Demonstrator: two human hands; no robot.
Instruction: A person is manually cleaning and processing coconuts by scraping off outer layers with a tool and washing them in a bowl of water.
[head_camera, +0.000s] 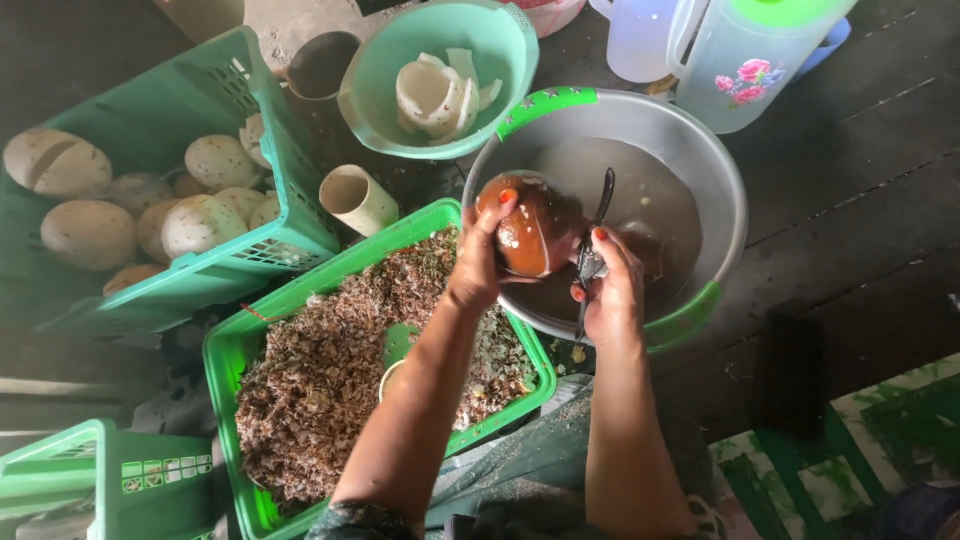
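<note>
Fingers (503, 205) of your left hand (480, 265) curl over the top of a brown, wet-looking coconut (527, 235), gripping it above the big metal basin (720, 210), while your right hand (612, 295) is closed around a dark-handled scraping tool (592, 255) pressed against the coconut's side. Around you it is crowded: a green tray (225, 345) heaped with brown husk shavings (320, 370) sits just under your left forearm, touching the basin's rim, and a teal crate (215, 95) of pale peeled coconuts (200, 225) stands beyond it. A teal bowl (505, 45) holding white coconut pieces (435, 90) overlaps the basin's far edge, with a cream cup (357, 198) lying on its side between bowl and tray. Two plastic jugs (745, 60) stand behind the basin, near its rim. The basin holds cloudy liquid, and something dark lies in it beside your right hand, perhaps another shell, though shadow hides it. The coconut's shell looks glossy and reddish brown, with a paler scraped patch facing you.
</note>
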